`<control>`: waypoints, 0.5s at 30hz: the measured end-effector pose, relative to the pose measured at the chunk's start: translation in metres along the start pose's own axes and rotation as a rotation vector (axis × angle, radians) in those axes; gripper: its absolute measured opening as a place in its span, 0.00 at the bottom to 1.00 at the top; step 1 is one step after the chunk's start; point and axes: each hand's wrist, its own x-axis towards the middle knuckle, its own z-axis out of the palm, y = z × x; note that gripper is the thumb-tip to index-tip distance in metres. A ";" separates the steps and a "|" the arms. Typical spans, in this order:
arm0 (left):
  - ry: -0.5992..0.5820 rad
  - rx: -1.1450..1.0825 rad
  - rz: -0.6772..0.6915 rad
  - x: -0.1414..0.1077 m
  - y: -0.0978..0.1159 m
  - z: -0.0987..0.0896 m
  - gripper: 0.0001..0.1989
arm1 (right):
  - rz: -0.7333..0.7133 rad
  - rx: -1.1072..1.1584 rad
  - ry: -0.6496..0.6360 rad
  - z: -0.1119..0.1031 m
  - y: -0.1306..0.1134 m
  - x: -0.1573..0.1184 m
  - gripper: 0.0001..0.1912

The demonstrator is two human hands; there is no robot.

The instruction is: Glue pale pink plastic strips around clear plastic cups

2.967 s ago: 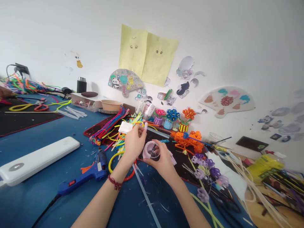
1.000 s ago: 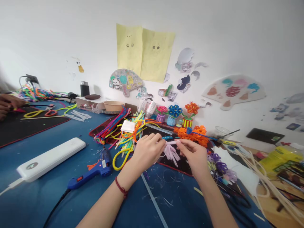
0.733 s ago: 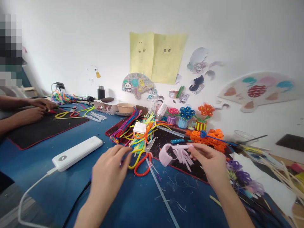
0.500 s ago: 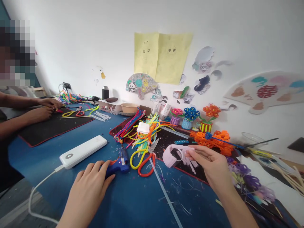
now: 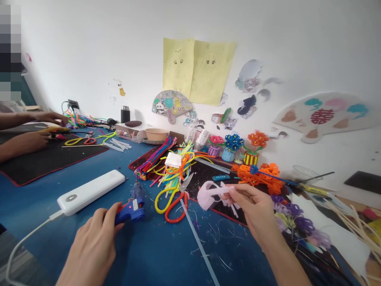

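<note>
My left hand (image 5: 91, 240) is closed around the handle of a blue hot glue gun (image 5: 133, 208), which is low over the blue table with its nozzle pointing away from me. In my right hand (image 5: 256, 208), thumb and fingers pinch the end of a pale pink fuzzy strip. The strip runs to a curled, ring-like pale pink pipe-cleaner piece (image 5: 204, 197), held above the table. Between my hands lie scissors (image 5: 175, 206) with one yellow and one red handle. A clear glue stick (image 5: 198, 238) lies nearer me.
A white power bank (image 5: 91, 192) with a cable is left of the glue gun. Colourful pipe cleaners (image 5: 154, 157) are piled behind the scissors. Pipe-cleaner flower pots (image 5: 228, 149) stand by the wall. Purple flowers (image 5: 297, 216) lie near my right forearm. Another person's hands (image 5: 29, 139) work at far left.
The view has turned slightly right. My left hand has drawn the glue gun left, away from the scissors. The pale pink strip's angle has changed in my right hand. The other person's hands have moved.
</note>
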 end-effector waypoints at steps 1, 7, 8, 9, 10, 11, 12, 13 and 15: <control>0.036 -0.094 -0.023 -0.001 0.004 -0.006 0.26 | -0.006 0.009 -0.016 0.002 0.000 -0.001 0.12; 0.148 -0.775 -0.196 -0.004 0.054 -0.025 0.24 | 0.079 0.138 -0.055 0.019 0.001 -0.010 0.14; 0.068 -0.856 -0.214 -0.003 0.065 -0.023 0.22 | 0.115 0.162 -0.071 0.022 0.001 -0.012 0.14; 0.027 -0.934 -0.247 -0.001 0.075 -0.021 0.19 | 0.147 0.183 -0.089 0.025 0.000 -0.014 0.14; 0.013 -1.003 -0.279 0.001 0.084 -0.018 0.18 | 0.173 0.199 -0.108 0.028 -0.001 -0.016 0.14; 0.018 -1.062 -0.311 0.003 0.092 -0.015 0.17 | 0.195 0.209 -0.127 0.031 -0.002 -0.018 0.14; 0.035 -1.110 -0.331 0.006 0.098 -0.012 0.17 | 0.213 0.216 -0.141 0.034 -0.004 -0.021 0.14; 0.060 -1.149 -0.345 0.008 0.103 -0.009 0.17 | 0.229 0.218 -0.155 0.037 -0.006 -0.023 0.14; 0.084 -1.207 -0.348 0.011 0.109 -0.005 0.16 | 0.261 0.208 -0.198 0.042 -0.008 -0.027 0.14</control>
